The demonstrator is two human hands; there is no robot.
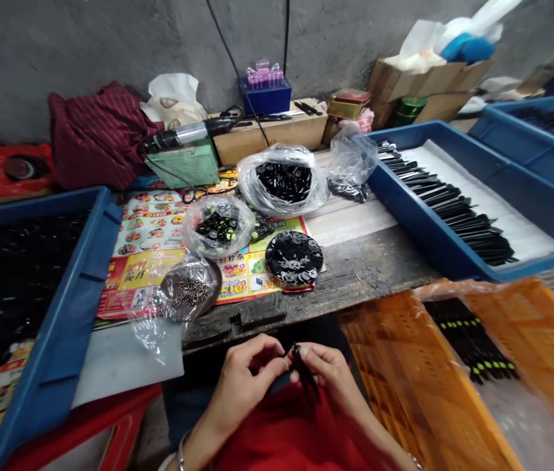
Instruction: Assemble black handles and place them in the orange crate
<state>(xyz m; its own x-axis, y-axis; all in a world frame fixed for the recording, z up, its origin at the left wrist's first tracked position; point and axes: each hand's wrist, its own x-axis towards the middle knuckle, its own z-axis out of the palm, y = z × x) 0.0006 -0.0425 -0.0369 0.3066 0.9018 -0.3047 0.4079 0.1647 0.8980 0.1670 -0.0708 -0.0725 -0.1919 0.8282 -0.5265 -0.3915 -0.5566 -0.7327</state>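
Observation:
A slim black piece (307,374) hangs pointing down from the fingers of my right hand (329,371), which pinch its upper end above my lap. My left hand (252,374) meets it at the fingertips, thumb and forefinger pressed together near the top of the piece; anything tiny between them is too small to make out. In front of my hands, on the bench, lie a round dish of small metal rivets (187,291), a round pile of black and silver discs (294,258), a bag of black and yellow-green parts (218,226) and a bag of black parts (284,182).
A blue tray (63,327) of black parts is at left. Another blue tray (526,252) holds rows of black blade-like pieces at right. Below it is an orange crate (384,353) with black and yellow-green items. A red stool (132,418) stands lower left.

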